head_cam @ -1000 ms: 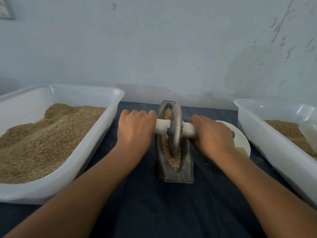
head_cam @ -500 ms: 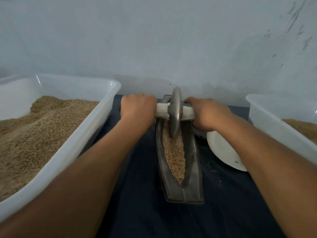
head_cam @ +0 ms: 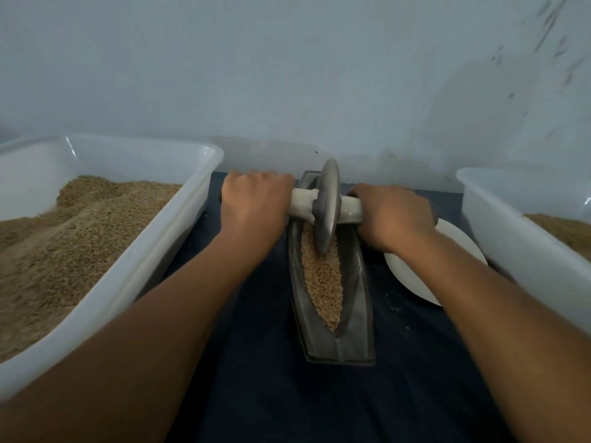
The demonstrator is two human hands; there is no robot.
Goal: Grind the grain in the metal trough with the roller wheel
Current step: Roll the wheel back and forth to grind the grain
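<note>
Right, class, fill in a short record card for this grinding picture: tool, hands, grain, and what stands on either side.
tool: roller wheel standing on edge at the far end of the metal trough
left hand: grips the handle left of the wheel
right hand: grips the handle right of the wheel
grain: a strip along the trough
left side: white tub heaped with grain
right side: white plate, then another tub

Two grain tubs [head_cam: 134,276] [head_cam: 511,238], white plate [head_cam: 412,276]
</note>
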